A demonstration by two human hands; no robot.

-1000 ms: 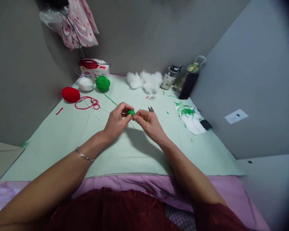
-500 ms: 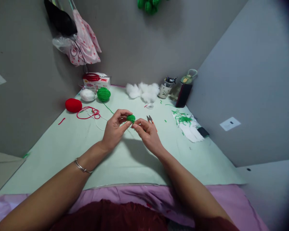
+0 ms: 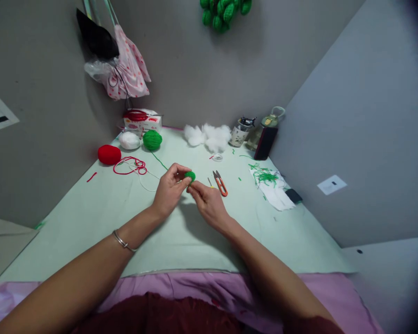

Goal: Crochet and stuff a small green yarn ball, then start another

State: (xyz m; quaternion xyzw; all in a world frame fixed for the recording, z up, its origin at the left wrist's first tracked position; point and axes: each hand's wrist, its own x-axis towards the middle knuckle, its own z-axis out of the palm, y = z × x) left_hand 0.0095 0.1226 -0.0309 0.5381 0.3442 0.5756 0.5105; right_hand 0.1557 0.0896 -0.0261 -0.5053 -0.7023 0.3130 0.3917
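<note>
Between my two hands is a small green crocheted piece (image 3: 190, 176), held just above the table. My left hand (image 3: 170, 188) is closed on its left side with thumb and fingers. The fingers of my right hand (image 3: 207, 199) pinch at its lower right edge; my own fingers partly hide the piece. A green yarn strand runs from the green yarn ball (image 3: 152, 140) toward my left hand. Just right of my hands lie orange-handled thread snips (image 3: 220, 183), and beside them a thin tool with a yellow handle (image 3: 210, 183), partly covered by my right hand.
On the left stand a red yarn ball (image 3: 109, 154), a white yarn ball (image 3: 129, 140) and a box (image 3: 144, 123). White stuffing (image 3: 216, 137), a cup (image 3: 239, 133) and a dark phone (image 3: 266, 143) line the back. Green yarn scraps (image 3: 266, 177) lie on white tissue at the right.
My right hand has shifted slightly left and turned, uncovering the snips and the yellow-handled tool. The green piece is turned a little in my fingers. The view has tilted slightly upward.
</note>
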